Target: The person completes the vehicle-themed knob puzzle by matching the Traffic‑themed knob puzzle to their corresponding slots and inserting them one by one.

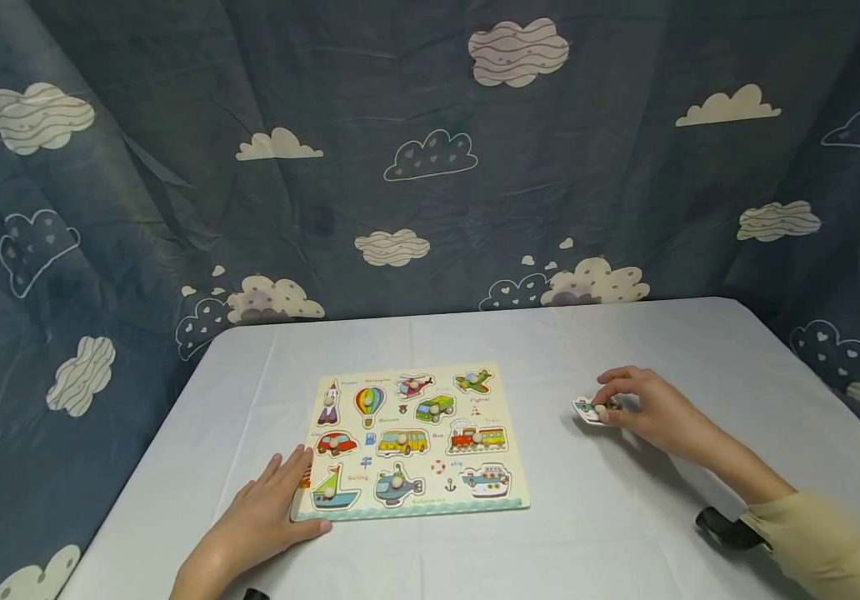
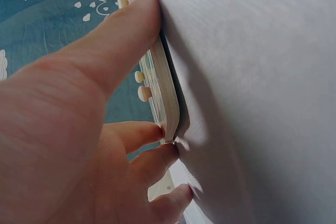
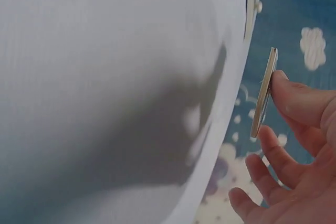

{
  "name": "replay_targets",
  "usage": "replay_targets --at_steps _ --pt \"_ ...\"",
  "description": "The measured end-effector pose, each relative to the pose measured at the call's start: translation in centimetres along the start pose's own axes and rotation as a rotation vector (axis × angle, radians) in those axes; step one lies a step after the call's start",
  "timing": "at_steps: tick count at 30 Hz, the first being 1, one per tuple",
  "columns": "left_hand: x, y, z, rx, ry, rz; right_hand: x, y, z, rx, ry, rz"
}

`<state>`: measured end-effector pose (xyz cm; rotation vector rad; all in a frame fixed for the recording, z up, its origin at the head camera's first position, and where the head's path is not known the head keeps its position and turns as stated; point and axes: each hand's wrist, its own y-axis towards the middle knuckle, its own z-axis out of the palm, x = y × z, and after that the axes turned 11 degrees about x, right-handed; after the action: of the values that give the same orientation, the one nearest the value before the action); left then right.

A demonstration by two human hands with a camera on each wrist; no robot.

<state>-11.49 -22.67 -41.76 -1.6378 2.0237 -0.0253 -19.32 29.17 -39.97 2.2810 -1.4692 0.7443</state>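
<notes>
A wooden peg puzzle board (image 1: 437, 508) with vehicle pictures lies on the white table, most of its pictures bearing small round knobs. My left hand (image 1: 261, 508) rests at its lower left corner, fingers spread along the left edge and thumb (image 2: 137, 14) at the front edge. To the right of the board, my right hand (image 1: 651, 408) pinches a small flat puzzle piece (image 1: 586, 411) by its knob. That puzzle piece (image 3: 263, 94) is held tilted above the cloth, its bare wooden edge showing in the right wrist view. Fingers hide part of its picture.
A white cloth (image 1: 550, 533) covers the table. Behind and at the sides hangs a dark blue curtain (image 1: 340, 200) with cloud prints. A black strap (image 1: 730, 531) sits by the right sleeve (image 1: 827, 533).
</notes>
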Motion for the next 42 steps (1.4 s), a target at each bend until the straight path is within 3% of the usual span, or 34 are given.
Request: replay_targets --at_steps 10,24,33,42 --pt "0.1 0.0 0.1 0.0 -0.002 -0.015 3.7 0.3 1.5 0.026 0.051 -0.059" --pt "0.1 0.0 0.2 0.0 0.001 -0.017 6.4 1.7 4.3 0.132 0.097 -0.116" --pt "0.0 0.0 0.1 -0.007 0.002 -0.016 8.3 2.7 6.4 0.225 0.037 -0.209" --pt "0.0 0.0 0.1 -0.009 0.006 -0.014 9.8 3.3 7.9 0.26 -0.041 -0.299"
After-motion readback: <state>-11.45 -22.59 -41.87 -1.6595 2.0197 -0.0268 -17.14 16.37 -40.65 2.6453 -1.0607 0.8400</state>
